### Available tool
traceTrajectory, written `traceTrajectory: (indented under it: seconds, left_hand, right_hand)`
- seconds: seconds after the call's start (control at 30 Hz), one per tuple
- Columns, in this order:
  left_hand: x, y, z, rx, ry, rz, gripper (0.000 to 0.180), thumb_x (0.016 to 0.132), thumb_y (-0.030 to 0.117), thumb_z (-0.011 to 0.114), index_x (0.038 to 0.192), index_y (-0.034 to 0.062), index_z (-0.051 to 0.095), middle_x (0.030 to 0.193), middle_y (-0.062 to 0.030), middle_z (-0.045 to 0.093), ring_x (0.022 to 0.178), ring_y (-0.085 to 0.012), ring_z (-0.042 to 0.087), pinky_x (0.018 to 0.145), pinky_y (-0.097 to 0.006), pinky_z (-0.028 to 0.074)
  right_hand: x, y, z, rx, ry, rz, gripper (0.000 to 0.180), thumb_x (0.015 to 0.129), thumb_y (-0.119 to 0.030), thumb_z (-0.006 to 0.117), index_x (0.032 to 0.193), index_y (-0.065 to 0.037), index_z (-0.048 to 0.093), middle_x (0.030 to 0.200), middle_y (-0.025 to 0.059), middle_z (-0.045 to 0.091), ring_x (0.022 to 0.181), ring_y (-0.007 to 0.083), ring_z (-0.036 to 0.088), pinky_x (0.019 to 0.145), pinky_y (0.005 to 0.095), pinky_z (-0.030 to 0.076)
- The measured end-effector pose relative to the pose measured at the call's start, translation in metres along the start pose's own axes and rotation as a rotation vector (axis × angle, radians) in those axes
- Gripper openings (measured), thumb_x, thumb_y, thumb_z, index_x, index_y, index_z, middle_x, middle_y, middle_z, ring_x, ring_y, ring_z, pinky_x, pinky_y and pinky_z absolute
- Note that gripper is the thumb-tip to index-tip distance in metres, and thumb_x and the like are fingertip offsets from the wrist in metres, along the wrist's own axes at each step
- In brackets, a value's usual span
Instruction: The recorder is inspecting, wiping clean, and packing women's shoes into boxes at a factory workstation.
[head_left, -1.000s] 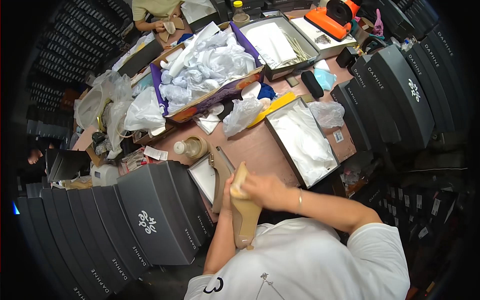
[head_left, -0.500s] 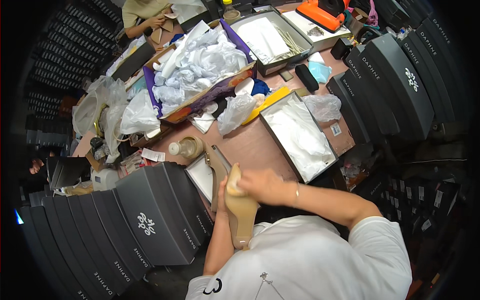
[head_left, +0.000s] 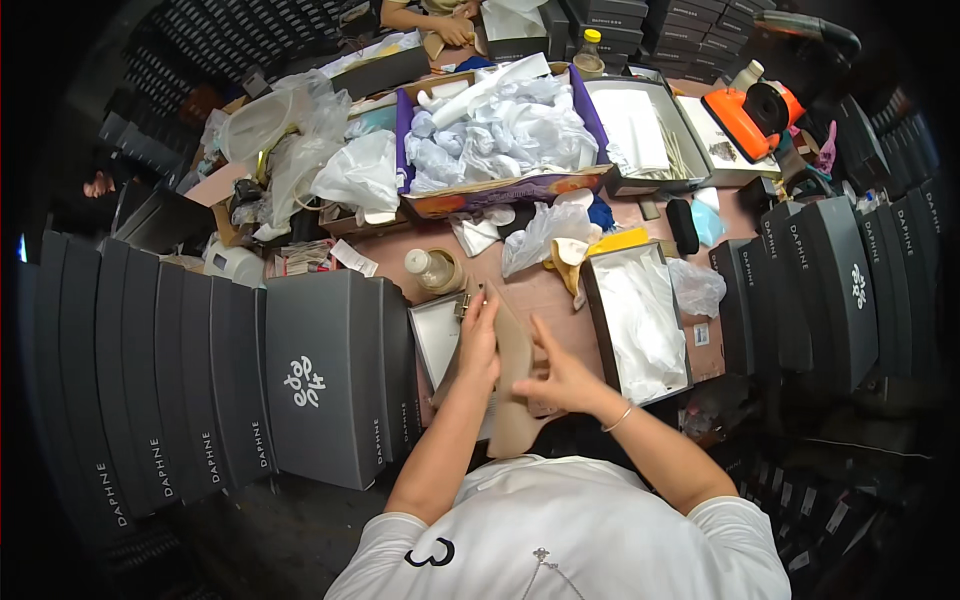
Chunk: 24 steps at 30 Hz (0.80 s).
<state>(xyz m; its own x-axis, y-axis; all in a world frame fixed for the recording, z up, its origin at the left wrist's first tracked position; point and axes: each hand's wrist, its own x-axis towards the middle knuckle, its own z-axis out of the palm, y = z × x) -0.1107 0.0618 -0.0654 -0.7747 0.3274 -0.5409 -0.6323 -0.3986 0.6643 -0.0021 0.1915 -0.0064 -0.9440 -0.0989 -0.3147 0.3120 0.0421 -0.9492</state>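
Both hands grip a tall beige leather boot [head_left: 517, 385], left hand [head_left: 480, 340] at 9 o'clock, right hand [head_left: 562, 380] at 3; looks light, floppy, best held mid-shaft.

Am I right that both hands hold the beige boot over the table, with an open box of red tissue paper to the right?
Not quite. The head view shows both hands, left hand and right hand, on the beige boot, but the tissue paper in the open box is white, not red.

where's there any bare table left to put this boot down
Little. The one bare brown strip of table runs between the small bottle and the open box lined with white paper, just beyond the left hand and right hand holding the beige boot. Elsewhere it is crowded.
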Motion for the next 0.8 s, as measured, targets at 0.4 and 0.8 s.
traceTrajectory:
  seconds: [0.4, 0.8]
  left_hand:
    - [-0.047, -0.031, 0.014, 0.581, -0.412, 0.143, 0.108, 0.074, -0.004, 0.07, 0.15, 0.01, -0.005, 0.143, -0.0182, 0.032, 0.126, -0.0266, 0.042, 0.095, -0.035, 0.045]
    - [-0.02, -0.065, -0.028, 0.926, 0.048, 0.361, 0.043, 0.084, 0.019, 0.063, 0.123, 0.0024, 0.052, 0.1, -0.0167, 0.067, 0.095, -0.0295, 0.065, 0.084, -0.038, 0.048]
  right_hand:
    - [-0.018, 0.051, -0.014, 0.782, 0.175, 0.125, 0.05, 0.089, -0.019, 0.045, 0.137, -0.01, 0.035, 0.115, 0.01, 0.05, 0.1, 0.0175, 0.054, 0.084, 0.0332, 0.05]
    - [-0.038, 0.054, 0.014, 0.224, 0.17, 0.16, 0.067, 0.084, -0.001, 0.052, 0.146, -0.007, 0.027, 0.128, 0.0126, 0.048, 0.113, 0.0155, 0.048, 0.095, 0.0292, 0.042]
